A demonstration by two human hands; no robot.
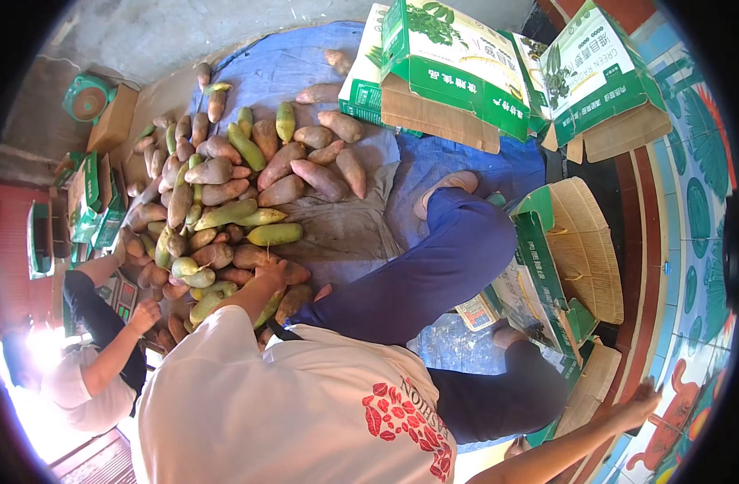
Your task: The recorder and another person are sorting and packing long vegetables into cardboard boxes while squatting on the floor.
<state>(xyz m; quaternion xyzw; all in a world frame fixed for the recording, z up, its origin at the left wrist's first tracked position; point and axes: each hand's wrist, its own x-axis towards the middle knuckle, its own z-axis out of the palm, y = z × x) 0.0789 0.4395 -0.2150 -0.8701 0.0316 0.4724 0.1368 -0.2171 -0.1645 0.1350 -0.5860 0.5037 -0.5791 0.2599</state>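
My left hand (270, 273) reaches down into a large pile of root vegetables, its fingers curled against a reddish-brown sweet potato (295, 275). The hand partly hides how it grips. Around it lie more sweet potatoes (212, 256) and green radishes (274, 234), several with soil on the skin. My right hand (637, 407) is stretched far out to the side near the patterned wall. Its fingers look loosely apart, with nothing visible in them.
A blue tarp (466, 161) and dark cloth (337, 222) lie under the pile. Green-and-white cartons stand at the back (458, 64) and beside my legs (531, 282). At left a co-worker (87, 379) sits near a scale (125, 300). A green fan (88, 98) stands on a brown box.
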